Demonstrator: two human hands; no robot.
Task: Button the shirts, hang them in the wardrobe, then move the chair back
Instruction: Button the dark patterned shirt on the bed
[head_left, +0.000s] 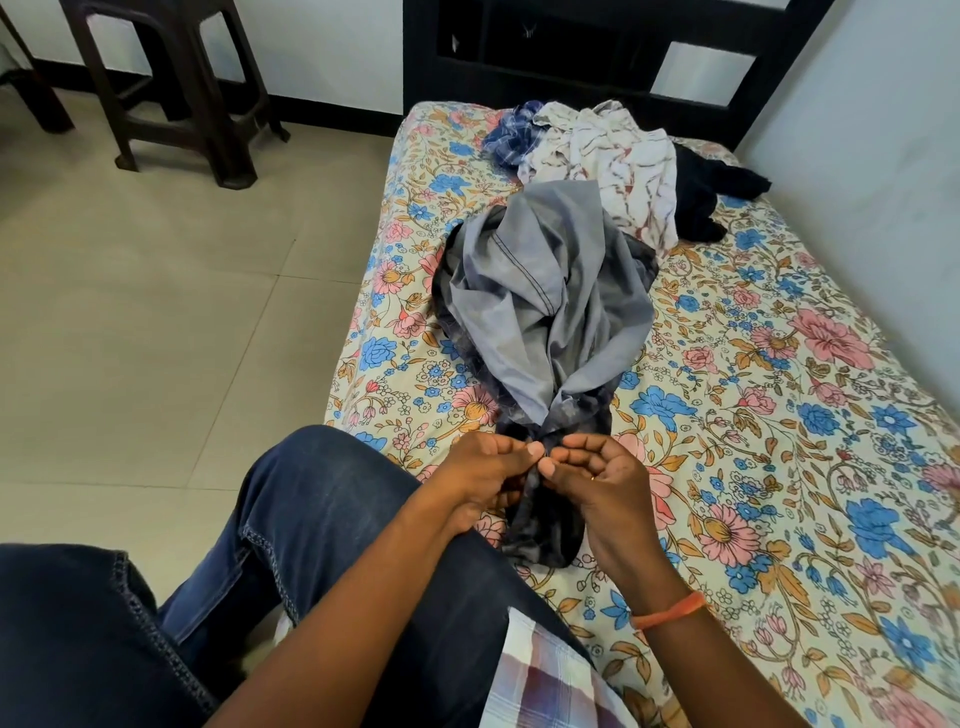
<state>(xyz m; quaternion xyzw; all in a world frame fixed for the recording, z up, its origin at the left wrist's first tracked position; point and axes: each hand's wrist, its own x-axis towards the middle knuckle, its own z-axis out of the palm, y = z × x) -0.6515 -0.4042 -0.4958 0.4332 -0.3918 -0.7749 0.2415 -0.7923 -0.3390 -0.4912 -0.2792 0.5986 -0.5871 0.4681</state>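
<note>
I saw soft, even daylight with only faint shadows and no glare; focus was sharp at centre, while wide-angle distortion bent and slightly smeared the edges.

no readable text anywhere.

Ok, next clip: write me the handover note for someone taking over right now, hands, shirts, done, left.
Left hand and right hand both pinch the grey shirt at its near edge, apparently working a button; the button itself is too small to see.
The grey shirt lies bunched on the bed. Blue checked shirt, white shirt and dark garment are heaped at the far end.
Nothing hung yet.
Left: buttoning, hanging, moving the chair.
</note>
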